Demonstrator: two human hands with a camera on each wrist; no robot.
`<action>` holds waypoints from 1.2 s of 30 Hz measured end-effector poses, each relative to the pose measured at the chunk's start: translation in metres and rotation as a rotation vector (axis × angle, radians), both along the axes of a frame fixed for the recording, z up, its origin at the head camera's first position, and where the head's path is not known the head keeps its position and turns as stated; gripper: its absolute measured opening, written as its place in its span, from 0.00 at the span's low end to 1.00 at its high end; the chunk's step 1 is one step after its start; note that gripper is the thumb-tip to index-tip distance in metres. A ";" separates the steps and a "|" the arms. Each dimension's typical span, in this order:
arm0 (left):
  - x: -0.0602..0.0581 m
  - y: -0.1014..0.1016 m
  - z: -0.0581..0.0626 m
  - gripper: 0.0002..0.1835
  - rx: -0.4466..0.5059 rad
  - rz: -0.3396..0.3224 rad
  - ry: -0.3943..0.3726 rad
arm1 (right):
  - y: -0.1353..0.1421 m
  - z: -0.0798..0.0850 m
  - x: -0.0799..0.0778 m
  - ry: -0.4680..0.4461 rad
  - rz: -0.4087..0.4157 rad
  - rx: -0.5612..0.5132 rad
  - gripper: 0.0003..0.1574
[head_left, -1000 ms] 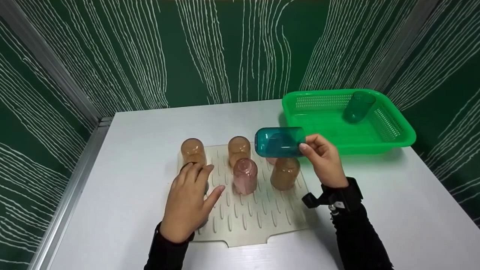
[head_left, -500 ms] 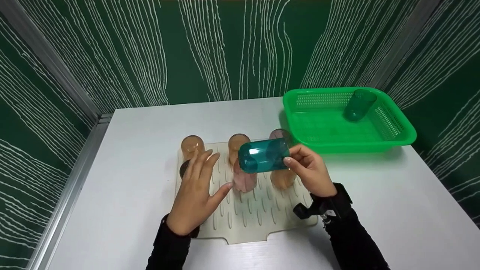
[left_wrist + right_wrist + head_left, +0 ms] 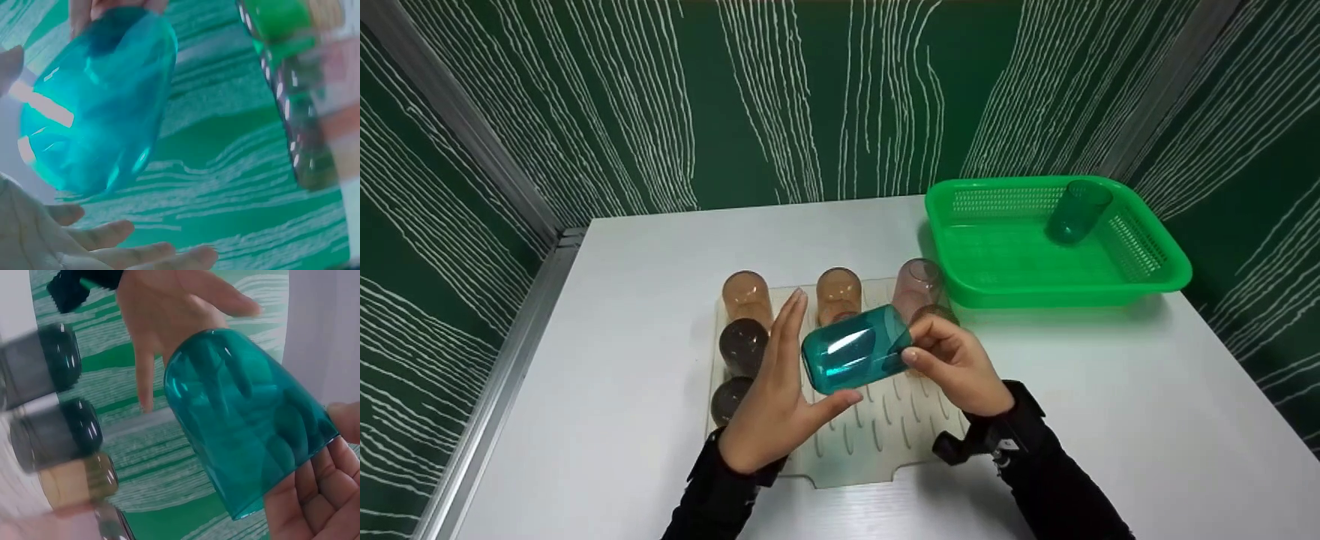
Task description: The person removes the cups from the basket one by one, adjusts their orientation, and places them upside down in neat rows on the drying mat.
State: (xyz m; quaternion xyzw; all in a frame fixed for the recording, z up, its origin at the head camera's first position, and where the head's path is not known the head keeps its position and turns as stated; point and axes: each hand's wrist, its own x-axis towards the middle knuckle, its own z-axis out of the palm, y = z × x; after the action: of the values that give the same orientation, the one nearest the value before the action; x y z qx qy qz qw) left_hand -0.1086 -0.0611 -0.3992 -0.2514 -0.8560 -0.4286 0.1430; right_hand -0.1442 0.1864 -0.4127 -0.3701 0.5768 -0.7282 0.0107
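Observation:
My right hand (image 3: 958, 365) pinches a clear teal cup (image 3: 855, 349) at its rim, thumb on one side and fingers on the other. The cup lies tilted on its side in the air, its closed base toward my left hand (image 3: 780, 401). That hand is spread with straight fingers beside the base; whether it touches the cup I cannot tell. Underneath is a cream ridged drying mat (image 3: 851, 469) bearing several upturned cups: an amber cup (image 3: 746, 291) at back left, another amber one in the middle, a pink cup (image 3: 919, 281) at back right, and dark cups (image 3: 744, 346) along the left.
A green plastic basket (image 3: 1020, 296) stands at the back right of the white table (image 3: 607, 360), with another teal cup (image 3: 1078, 212) inside. Green walls with white streaks enclose the table at the back and sides. The teal cup hides part of the mat's middle.
My right hand has brought the teal cup left and down over the mat. My left hand has shifted right, off the dark cups, and turned toward the cup's base.

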 end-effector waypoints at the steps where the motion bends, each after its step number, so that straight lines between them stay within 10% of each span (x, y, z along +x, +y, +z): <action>1: 0.000 0.002 -0.001 0.59 0.028 -0.013 -0.019 | -0.001 -0.001 0.001 -0.001 0.010 0.004 0.10; 8: 0.004 0.016 -0.004 0.43 0.223 -0.064 -0.127 | -0.004 -0.003 0.003 -0.023 0.050 0.005 0.09; 18: 0.004 0.019 -0.006 0.34 0.184 -0.040 0.065 | 0.002 -0.001 0.000 0.112 -0.058 0.118 0.07; 31: 0.005 0.007 0.002 0.37 0.053 0.034 0.146 | 0.040 0.007 -0.020 0.588 -0.601 0.524 0.13; 36: 0.005 0.009 0.003 0.36 -0.020 0.026 0.149 | 0.056 0.003 -0.029 0.619 -0.748 0.641 0.10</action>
State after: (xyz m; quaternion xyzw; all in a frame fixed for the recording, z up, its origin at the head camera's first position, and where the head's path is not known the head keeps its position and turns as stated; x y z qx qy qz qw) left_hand -0.1036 -0.0521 -0.3966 -0.2726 -0.8505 -0.3982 0.2092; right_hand -0.1731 0.2423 -0.4094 -0.3150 0.8362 -0.3295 -0.3049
